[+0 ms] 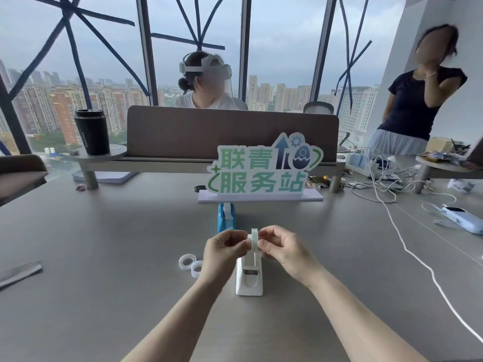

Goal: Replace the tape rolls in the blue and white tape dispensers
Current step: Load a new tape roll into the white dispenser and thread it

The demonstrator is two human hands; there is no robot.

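The white dispenser (pixel 249 276) stands on the grey worktop (pixel 104 257) nearest the viewer, its cradle empty and open at the top. It looks like light moulded plastic, stiff but easy to tip, so steadying its base would be wise when a roll is pressed in.

Just above the white dispenser, both forearms reach forward and converge. The left hand (pixel 225 250) and right hand (pixel 281 249) have their grip clamped on a tape roll (pixel 254 239), held upright on edge, thumb and fingertips pinching its flat faces from either side. The roll seems light and rigid; the faces or core are the safe hold, since the outer wrap is probably tacky.

Left of the white dispenser, two clear rolls (pixel 191 265) lie flat, touching.

Beyond the white dispenser stands the blue dispenser (pixel 226 218), tape threaded over its top, in front of a green-lettered sign (pixel 261 171).
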